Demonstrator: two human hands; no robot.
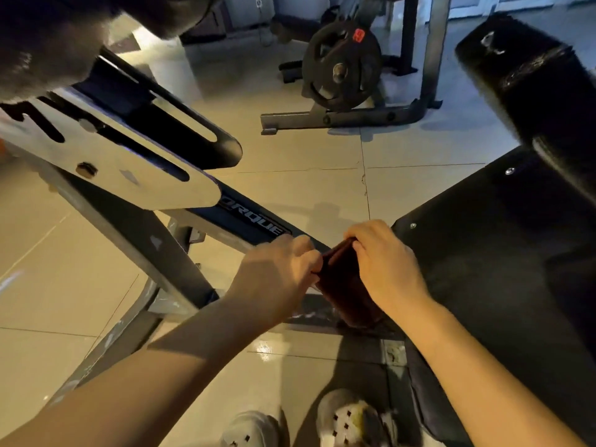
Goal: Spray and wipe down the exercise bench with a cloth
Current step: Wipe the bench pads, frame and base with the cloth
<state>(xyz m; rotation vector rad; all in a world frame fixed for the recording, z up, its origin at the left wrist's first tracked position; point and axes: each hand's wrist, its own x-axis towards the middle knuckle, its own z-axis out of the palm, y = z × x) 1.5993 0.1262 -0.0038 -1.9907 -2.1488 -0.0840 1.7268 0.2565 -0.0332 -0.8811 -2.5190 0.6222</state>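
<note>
Head view. A dark maroon cloth [346,285], bunched into a folded wad, sits at lower centre of the frame, just beside the black underside of the exercise bench [503,253] pad at right. The left hand [280,272] pinches its left edge with curled fingers; the right hand [383,262] curls over its top. The cloth's long axis runs from upper left toward lower right, above the grey frame [167,253].

The cloth [346,285] looks soft and matt, a dark reddish fabric. The bench [503,253] pad is black, leather-like upholstery with a dull sheen, studded with small shiny screws. Its frame [135,175] is painted metal, scuffed and chipped. The floor [306,150] is glossy tile. The weight plate [342,66] looks matt black.
</note>
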